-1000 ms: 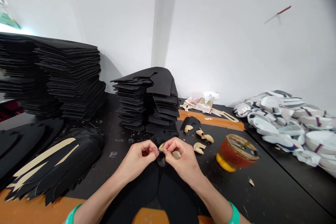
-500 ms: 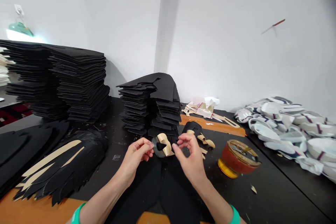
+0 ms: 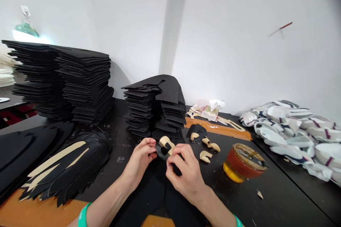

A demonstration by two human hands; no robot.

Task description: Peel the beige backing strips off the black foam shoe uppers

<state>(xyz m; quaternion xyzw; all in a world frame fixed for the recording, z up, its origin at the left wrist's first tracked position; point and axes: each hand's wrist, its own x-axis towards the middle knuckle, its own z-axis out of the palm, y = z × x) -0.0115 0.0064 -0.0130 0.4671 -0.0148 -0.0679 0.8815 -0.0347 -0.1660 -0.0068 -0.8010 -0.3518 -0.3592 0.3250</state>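
Note:
A small dark piece of sheet material (image 3: 160, 153) with a curled beige strip (image 3: 165, 142) on it is held up in front of me. My left hand (image 3: 141, 159) pinches its left edge between thumb and fingers. At the lower right edge, the fingers and thumb of my right hand (image 3: 185, 172) are closed on it, beside the beige curl. My right fingers cover part of that edge. Just beyond my right hand, a similar dark piece (image 3: 196, 131) and curled beige scraps (image 3: 206, 156) lie on the black table.
Stacks of black cut sheets (image 3: 154, 110) stand behind my hands, with taller ones (image 3: 85, 88) to the left. Black and beige pieces (image 3: 71, 163) lie fanned out at the left. An amber-bottomed jar (image 3: 242, 165) stands right, near a pile of white shoe parts (image 3: 298, 131).
My right hand has moved left and closed on the edge of the dark piece; before, its fingers were apart beside it. My left hand keeps its hold. The view has shifted slightly.

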